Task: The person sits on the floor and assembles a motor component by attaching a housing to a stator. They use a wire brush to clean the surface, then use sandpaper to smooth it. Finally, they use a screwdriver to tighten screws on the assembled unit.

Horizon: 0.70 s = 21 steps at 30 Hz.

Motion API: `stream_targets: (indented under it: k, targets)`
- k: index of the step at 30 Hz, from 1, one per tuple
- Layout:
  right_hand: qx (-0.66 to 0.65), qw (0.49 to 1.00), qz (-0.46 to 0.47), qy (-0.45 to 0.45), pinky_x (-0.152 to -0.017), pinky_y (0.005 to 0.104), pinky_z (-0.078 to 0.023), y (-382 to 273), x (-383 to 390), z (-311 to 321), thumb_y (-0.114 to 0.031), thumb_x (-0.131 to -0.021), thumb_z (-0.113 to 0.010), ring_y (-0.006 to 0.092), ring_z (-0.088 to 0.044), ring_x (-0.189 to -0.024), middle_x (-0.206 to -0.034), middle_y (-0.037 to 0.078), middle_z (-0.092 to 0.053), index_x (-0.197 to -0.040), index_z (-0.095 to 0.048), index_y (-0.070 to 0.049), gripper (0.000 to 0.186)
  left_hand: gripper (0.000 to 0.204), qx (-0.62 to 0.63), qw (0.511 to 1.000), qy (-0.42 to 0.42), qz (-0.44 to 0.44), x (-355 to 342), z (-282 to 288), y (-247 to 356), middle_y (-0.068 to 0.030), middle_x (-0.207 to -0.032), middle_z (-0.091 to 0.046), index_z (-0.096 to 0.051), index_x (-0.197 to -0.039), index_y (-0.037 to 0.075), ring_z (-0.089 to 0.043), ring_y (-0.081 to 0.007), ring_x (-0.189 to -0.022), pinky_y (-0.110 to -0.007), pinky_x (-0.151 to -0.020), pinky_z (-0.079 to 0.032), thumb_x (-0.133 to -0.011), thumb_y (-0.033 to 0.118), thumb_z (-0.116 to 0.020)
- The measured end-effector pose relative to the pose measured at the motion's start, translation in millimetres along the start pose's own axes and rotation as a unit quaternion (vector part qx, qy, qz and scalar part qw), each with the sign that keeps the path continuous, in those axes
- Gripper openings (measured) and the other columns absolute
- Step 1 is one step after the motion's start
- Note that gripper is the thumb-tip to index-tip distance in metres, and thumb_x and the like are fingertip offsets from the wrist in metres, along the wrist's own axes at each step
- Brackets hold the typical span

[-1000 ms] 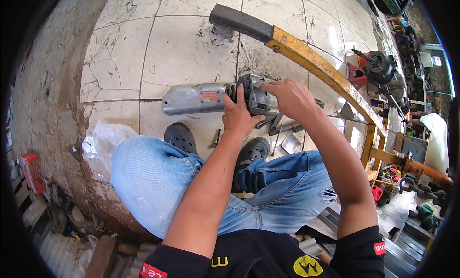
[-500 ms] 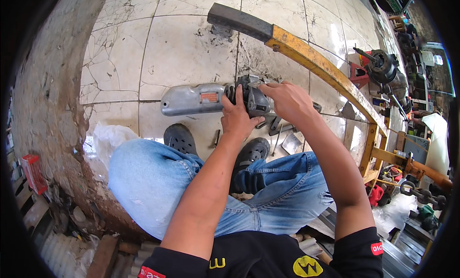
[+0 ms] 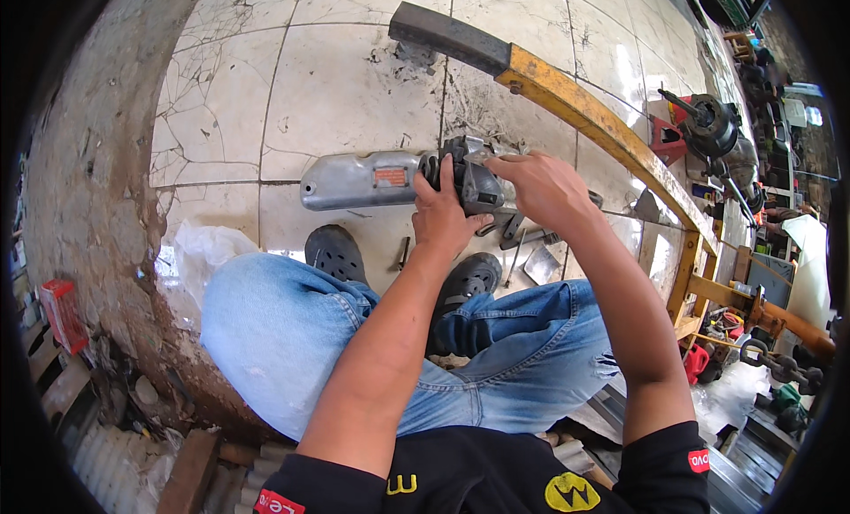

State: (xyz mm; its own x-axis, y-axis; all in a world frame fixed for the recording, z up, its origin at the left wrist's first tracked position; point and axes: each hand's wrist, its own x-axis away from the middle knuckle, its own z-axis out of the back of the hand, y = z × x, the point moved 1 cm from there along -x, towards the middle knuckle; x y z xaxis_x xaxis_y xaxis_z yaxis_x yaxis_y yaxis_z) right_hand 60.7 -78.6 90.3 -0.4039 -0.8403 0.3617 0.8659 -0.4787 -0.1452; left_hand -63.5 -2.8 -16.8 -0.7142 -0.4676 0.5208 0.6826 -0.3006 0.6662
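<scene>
Head view, silver cover: a long, pale metal cover (image 3: 350, 183) with an orange label lies on the tiled floor (image 3: 212, 107), its long axis running left to right in front of the wearer's feet.
Metal part: a chunky grey-and-black metal part (image 3: 478, 185) sits at the cover's right end. It looks longest going away from the wearer, crosswise to the cover.
Left hand: the left hand (image 3: 438, 215) is wrapped round the part from the near side, just beside the cover's right end. Its fingers are spread and holding, thumb on the near edge, the part lying ahead and to the right of the palm.
Right hand: the right hand (image 3: 542, 188) comes in from beyond the cover's right end, fingers curled and narrow, tips at the part's right side. The part lies to their left; whether they pinch it or only touch, I cannot tell.
Nearer hand: the left, with the fuller contact.
Metal plate: a flat metal plate (image 3: 542, 264) lies right of the cover and nearer the wearer.
Containers: crumpled clear plastic (image 3: 208, 253), perhaps a bag, lies left of the cover and nearer the wearer; its contents cannot be made out.
</scene>
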Motion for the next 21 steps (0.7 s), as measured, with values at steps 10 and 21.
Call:
stream_targets:
  k: [10,21]
  targets:
    - [0.077,0.995,-0.052,-0.021,-0.078,0.0427,-0.055,17.6,-8.9,3.5,-0.003,-0.083,-0.052,0.031,-0.069,-0.092,-0.097,0.01,-0.072,-0.119,-0.069,-0.022,0.044,0.125,0.01,1.0,-0.002,-0.001,-1.9,-2.4,0.3,-0.0246,-0.143,-0.022,-0.008,-0.157,0.02,-0.044,-0.0464,-0.128,-0.048,-0.104,-0.044,-0.064,0.038,-0.091]
    - [0.07,0.993,-0.071,-0.057,-0.076,0.0411,-0.056,8.3,-21.1,8.9,-0.004,-0.082,-0.054,0.0296,-0.07,-0.093,-0.095,0.01,-0.073,-0.109,-0.073,-0.021,0.037,0.125,0.007,1.0,0.001,-0.006,-0.2,-0.2,-0.6,-0.0263,-0.143,-0.021,-0.008,-0.157,0.019,-0.044,-0.0471,-0.128,-0.048,-0.104,-0.043,-0.064,0.037,-0.091]
